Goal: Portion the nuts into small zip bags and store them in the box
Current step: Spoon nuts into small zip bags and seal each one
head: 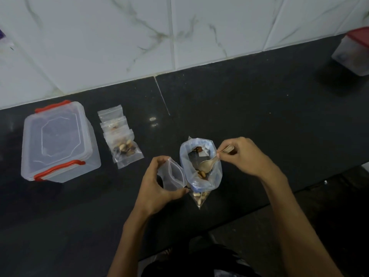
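**Scoop in progress: spoon in bulk bag, small bag held ready**

Black speckled stone counter (239,100), glossy, backed by white marble-look tiles (99,47).

Right hand (242,156) is pinched on the handle of a pale spoon (207,163); bowl is down inside the big nut bag (200,168), standing open at centre. Left hand (159,184) is curled round an empty small zip bag (173,175), mouth held open, touching the big bag at its 9 o'clock.

Advice: spoon should be lifted level, a modest load kept, and the small mouth brought under the spoon before tipping. Thin film is floppy; the mouth likely collapses if grip is relaxed.

Filled zip bags (121,136) are stacked overlapping at 10 o'clock, clear crinkly film, mixed brown nuts visible. Box (58,142) lies further at 9 o'clock: translucent rigid plastic, rounded corners, red clips, lid on. Red-lidded container (353,52) sits at 2 o'clock, blurred.
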The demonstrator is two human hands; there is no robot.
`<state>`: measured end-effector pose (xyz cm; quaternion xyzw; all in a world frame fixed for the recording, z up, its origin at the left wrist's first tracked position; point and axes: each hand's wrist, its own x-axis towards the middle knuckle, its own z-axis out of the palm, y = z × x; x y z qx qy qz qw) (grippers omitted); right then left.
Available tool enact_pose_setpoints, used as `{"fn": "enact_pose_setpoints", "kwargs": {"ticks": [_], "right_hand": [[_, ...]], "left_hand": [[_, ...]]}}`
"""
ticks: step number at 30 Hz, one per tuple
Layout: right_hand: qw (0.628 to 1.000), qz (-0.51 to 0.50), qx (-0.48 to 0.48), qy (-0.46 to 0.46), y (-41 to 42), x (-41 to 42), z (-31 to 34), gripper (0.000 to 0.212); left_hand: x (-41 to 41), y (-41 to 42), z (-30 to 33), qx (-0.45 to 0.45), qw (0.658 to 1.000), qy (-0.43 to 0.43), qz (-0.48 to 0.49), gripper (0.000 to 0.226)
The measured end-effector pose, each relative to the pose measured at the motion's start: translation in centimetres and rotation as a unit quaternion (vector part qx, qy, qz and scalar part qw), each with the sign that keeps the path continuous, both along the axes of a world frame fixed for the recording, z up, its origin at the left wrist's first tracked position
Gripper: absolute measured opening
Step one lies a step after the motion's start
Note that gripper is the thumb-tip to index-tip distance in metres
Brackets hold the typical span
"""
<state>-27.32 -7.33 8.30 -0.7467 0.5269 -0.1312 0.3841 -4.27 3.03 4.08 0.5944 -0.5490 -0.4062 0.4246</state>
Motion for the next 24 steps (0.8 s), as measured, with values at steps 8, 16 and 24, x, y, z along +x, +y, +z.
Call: {"fn": "enact_pose_setpoints", "kwargs": {"ticks": [8,16,24], "right_hand": [[0.973,0.152,0.085,0.149,-2.6,1.2,0.1,0.011],[0.952,0.226,-0.060,0.197,-1.5,3.0,-1.2,0.017],[0.914,0.314,-0.076,0.245,-2.1,4.2,-2.0,0.024]], "left_hand": [[-0.6,0.0,-2.4,0.117,0.989,-0.085,-0.039,0.084],[-1.5,0.4,-3.5,0.091,0.993,-0.080,-0.013,0.075],[-1.4,0.5,-3.4,0.089,0.995,-0.051,-0.003,0.073]]}}
